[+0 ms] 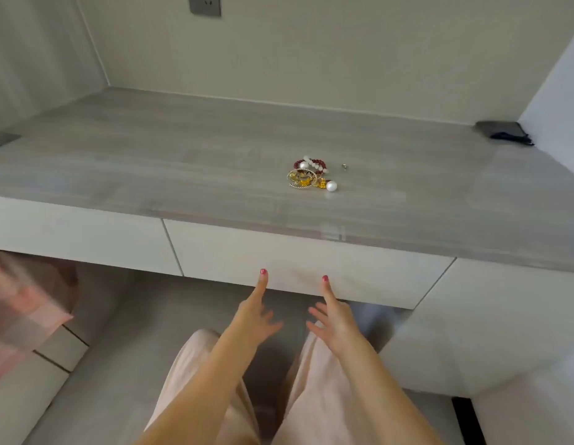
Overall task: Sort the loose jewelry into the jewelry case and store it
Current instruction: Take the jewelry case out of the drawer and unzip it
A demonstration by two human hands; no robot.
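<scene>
Roughly, jewelry pile (311,175) stretches upper-left to lower-right.

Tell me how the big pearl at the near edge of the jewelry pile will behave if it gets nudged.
The pearl looks round and glossy, so it would probably roll on the smooth desk. It lies against the gold pieces; whether it is attached is unclear, so it might drag them along. It would likely be slippery to pinch.

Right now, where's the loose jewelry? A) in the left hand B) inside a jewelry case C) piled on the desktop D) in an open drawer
C: the jewelry pile lies on the desktop, while both hands reach toward the closed drawer front below it.
</scene>
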